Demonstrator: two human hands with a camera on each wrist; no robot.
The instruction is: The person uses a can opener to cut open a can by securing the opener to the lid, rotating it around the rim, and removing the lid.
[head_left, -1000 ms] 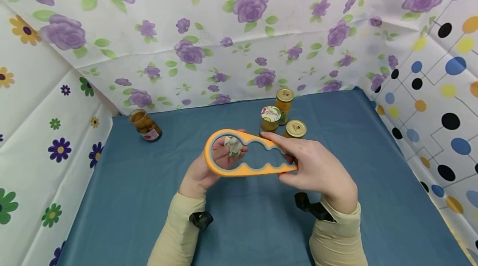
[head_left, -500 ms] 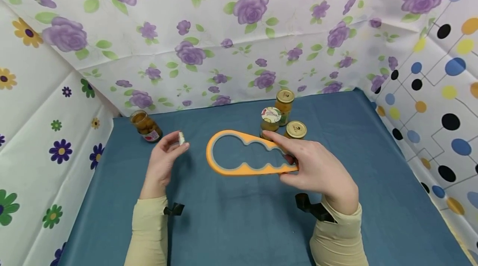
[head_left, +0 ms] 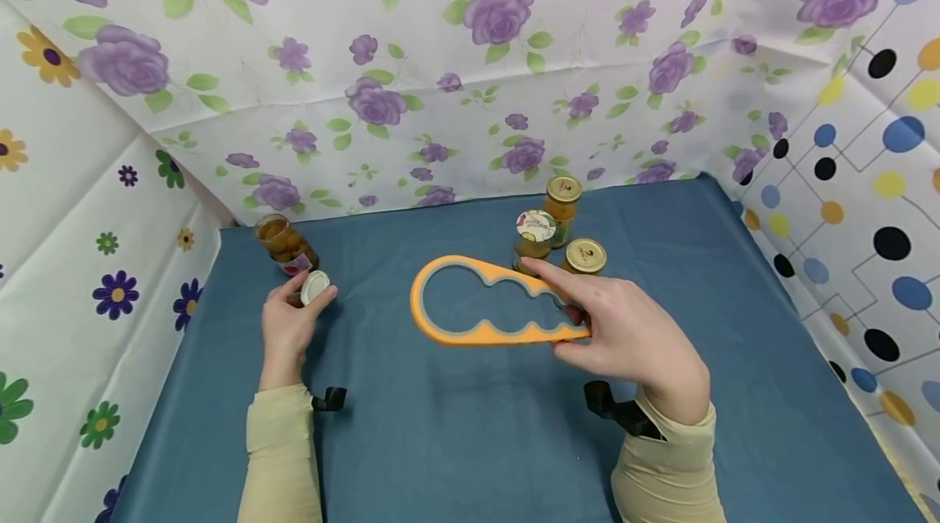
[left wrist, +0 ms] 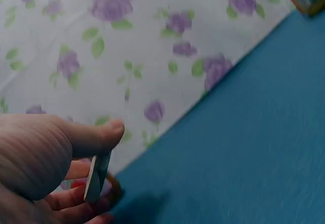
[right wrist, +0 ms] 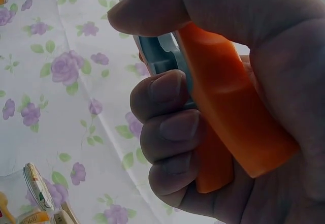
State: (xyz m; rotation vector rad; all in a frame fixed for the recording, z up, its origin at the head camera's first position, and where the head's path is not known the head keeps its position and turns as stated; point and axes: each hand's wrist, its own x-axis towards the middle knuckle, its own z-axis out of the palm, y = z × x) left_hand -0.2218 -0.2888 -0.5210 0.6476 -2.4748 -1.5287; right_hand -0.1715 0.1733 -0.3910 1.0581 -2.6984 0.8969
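Observation:
In the head view my left hand [head_left: 288, 335] pinches a round jar lid [head_left: 315, 288] between thumb and fingers, its white side facing the camera. Just behind those fingers stands a lidless glass jar [head_left: 285, 244] of brownish food at the table's far left corner. The left wrist view catches the lid [left wrist: 97, 176] edge-on under the thumb. My right hand [head_left: 635, 331] grips the narrow end of an orange jar opener [head_left: 481, 335] with a grey scalloped inner edge, held up over the table. Curled fingers wrap the opener's handle [right wrist: 223, 97] in the right wrist view.
Behind the right hand stand three lidded jars: one with a gold lid [head_left: 564, 188] at the back, one with a patterned white lid [head_left: 535, 226], and another gold-lidded one [head_left: 585, 255] partly hidden. Patterned cloth walls [head_left: 455, 139] border the blue table [head_left: 441, 441] on three sides.
My left hand has carried the lid from behind the opener leftward to beside the lidless jar, turning its white side up. The right hand and jar opener have stayed nearly still.

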